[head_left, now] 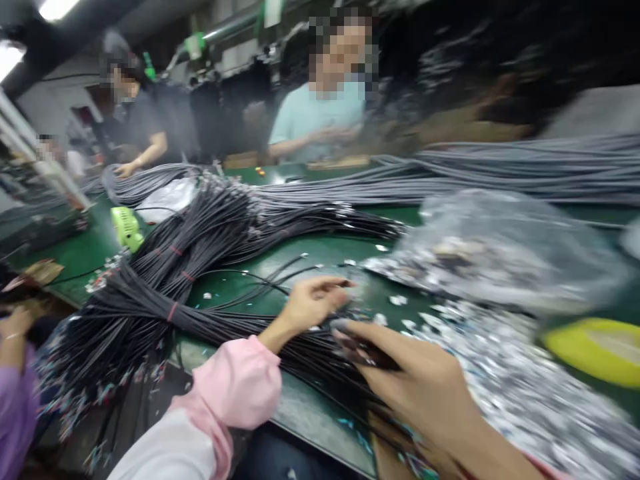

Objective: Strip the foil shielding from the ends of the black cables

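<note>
My left hand (314, 302), in a pink sleeve, reaches over a bundle of thin black cables (165, 280) on the green table (325, 250); its fingers are pinched together on what looks like a cable end or a small part. My right hand (410, 380) is close to the camera at the lower right, fingers curled over the black cables near the table's front edge, blurred by motion. A heap of small silvery metal parts (505, 373) lies just right of both hands.
A clear plastic bag of parts (490, 247) sits at the right, a yellow dish (595, 350) beyond it. Grey cable bundles (500, 170) run along the back. A green tool (126, 228) lies left. Other people work across and at the left.
</note>
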`<action>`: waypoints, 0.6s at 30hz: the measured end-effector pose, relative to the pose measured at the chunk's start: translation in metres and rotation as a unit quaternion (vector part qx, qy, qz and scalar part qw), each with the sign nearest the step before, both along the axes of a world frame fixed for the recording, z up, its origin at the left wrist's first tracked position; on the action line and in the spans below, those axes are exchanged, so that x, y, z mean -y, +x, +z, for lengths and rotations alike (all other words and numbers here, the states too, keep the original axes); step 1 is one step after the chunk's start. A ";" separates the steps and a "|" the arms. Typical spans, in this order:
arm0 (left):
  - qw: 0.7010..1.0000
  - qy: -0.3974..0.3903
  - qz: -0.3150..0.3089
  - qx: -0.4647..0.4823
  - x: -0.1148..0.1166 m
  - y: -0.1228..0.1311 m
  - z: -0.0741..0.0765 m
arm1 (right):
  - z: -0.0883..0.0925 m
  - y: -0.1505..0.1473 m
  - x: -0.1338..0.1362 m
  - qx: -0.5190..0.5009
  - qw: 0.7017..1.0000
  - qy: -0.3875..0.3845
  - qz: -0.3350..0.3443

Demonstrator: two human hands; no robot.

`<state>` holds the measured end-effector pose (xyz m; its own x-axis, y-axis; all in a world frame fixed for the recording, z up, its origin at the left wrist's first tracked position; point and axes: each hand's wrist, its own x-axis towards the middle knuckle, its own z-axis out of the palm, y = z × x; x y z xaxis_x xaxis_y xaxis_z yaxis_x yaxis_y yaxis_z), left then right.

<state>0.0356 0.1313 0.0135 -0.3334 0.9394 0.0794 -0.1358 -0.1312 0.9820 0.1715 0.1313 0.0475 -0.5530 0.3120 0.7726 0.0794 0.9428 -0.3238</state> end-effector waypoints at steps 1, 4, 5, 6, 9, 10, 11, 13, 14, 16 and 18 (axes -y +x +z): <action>1.000 0.009 -0.004 0.008 0.000 -0.003 0.001 | 0.002 0.001 -0.004 -0.003 1.000 -0.015 -0.022; 0.999 0.014 -0.030 0.029 0.003 -0.005 0.003 | 0.000 0.005 -0.017 -0.019 0.988 -0.114 -0.101; 0.999 0.016 -0.035 0.034 0.004 -0.004 0.004 | -0.002 0.006 -0.020 -0.033 0.982 -0.144 -0.118; 0.998 0.019 -0.039 0.037 0.006 -0.002 0.005 | -0.003 0.007 -0.022 -0.044 0.977 -0.169 -0.126; 0.998 0.027 -0.041 0.035 0.011 0.003 0.010 | -0.004 0.006 -0.025 -0.070 0.972 -0.188 -0.125; 0.998 0.031 -0.040 0.032 0.012 0.004 0.011 | -0.004 0.005 -0.025 -0.072 0.973 -0.183 -0.121; 0.998 0.034 -0.040 0.028 0.013 0.005 0.012 | -0.003 0.004 -0.025 -0.072 0.975 -0.176 -0.118; 0.998 0.036 -0.044 0.021 0.014 0.005 0.013 | -0.004 0.003 -0.025 -0.072 0.977 -0.163 -0.115; 0.998 0.035 -0.049 0.018 0.014 0.005 0.013 | -0.004 0.003 -0.025 -0.071 0.978 -0.157 -0.117; 0.998 0.028 -0.056 0.014 0.015 0.005 0.013 | -0.005 0.004 -0.025 -0.072 0.978 -0.151 -0.123; 0.998 0.014 -0.059 0.011 0.016 0.006 0.012 | -0.006 0.006 -0.024 -0.067 0.978 -0.154 -0.122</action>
<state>0.0420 0.1151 0.0253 -0.2224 0.9697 0.1013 -0.1726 -0.1414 0.9748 0.1773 0.1557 0.0417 -0.3326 0.6518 0.6815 0.2274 0.7568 -0.6129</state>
